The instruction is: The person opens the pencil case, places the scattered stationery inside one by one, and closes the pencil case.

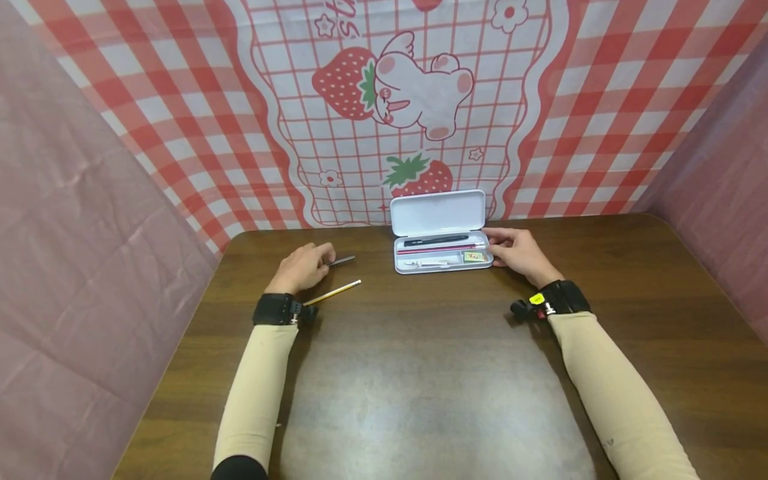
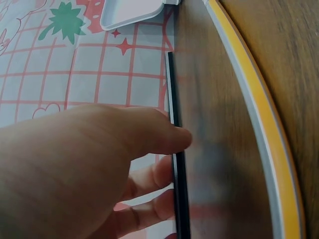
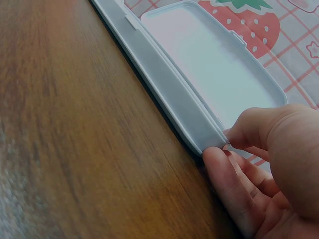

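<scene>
My left hand [image 1: 305,267] pinches a black pencil [image 1: 343,261] between thumb and fingers, low over the table's left half. In the left wrist view, the black pencil [image 2: 171,94] shows a faceted barrel and a blunt far end. Beside that hand a yellow pencil [image 1: 333,292] with a white end lies on the table. At the back stands a white pencil case [image 1: 438,213], its lid raised. My right hand [image 1: 521,252] grips the case's right end; in the right wrist view, thumb and fingers hold the corner of the pencil case [image 3: 174,102].
Inside the case lie a black pen [image 1: 437,240], a red pencil [image 1: 438,249], a white slender tool [image 1: 427,264] and a small green-and-yellow block [image 1: 474,257]. Behind the wooden table [image 1: 432,373] hangs a red-checked strawberry cloth [image 1: 288,120]. Pink cloth [image 1: 78,253] hangs at both sides.
</scene>
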`<state>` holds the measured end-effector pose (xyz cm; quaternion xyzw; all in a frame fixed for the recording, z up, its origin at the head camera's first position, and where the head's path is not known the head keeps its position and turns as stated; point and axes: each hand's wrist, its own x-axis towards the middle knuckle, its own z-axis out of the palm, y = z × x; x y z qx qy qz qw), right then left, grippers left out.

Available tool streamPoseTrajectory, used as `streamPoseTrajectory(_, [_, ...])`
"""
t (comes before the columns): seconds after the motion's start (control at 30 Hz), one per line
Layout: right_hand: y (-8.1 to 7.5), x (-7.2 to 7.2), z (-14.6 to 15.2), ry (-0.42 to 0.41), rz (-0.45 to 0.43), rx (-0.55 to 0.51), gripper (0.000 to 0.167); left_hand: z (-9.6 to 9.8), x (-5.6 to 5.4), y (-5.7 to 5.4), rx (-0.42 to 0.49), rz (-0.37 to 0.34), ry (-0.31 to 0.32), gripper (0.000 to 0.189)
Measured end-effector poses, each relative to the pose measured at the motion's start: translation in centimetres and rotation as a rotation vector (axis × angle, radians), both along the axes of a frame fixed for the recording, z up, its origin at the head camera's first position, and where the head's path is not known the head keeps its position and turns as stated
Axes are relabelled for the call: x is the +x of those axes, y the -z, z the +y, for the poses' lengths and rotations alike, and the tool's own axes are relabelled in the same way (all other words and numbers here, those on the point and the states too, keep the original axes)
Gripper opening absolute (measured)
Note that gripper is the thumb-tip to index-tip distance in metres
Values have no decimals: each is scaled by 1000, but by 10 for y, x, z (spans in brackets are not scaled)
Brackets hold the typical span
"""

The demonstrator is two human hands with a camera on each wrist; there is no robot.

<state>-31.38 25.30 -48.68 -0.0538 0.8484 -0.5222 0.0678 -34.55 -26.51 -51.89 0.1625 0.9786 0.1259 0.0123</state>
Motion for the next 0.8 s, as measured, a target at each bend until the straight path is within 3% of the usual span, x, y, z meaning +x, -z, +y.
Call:
streamPoseTrajectory(0.2, [-1,0,0,-3,5,-13,51,-1,-4,3,-7,49,6,23])
streamPoseTrajectory(0.4, [-1,0,0,-2,8,-6,51,-2,-4,3,9,41,10,23])
streamPoseTrajectory(0.47, [-1,0,0,-4,9,-5,51,5,6,-11,19,18,7,23])
streamPoseTrajectory(0.5, [-1,0,0,-5,9,-6,51,3,7,-12,35,19,17,21])
streamPoseTrajectory(0.63, [0,0,0,-2,8,-10,52,23,38,-53,68,15,-5,20])
streamPoseTrajectory(0.7, [-1,0,0,-2,7,-9,52,27,45,-61,77,40,-10,22])
streamPoseTrajectory(0.73, [-1,1,0,-1,6,-6,52,34,52,-70,69,43,-27,24])
streamPoseTrajectory(0.8, [-1,0,0,-1,2,-3,52,35,54,-72,66,68,-30,25])
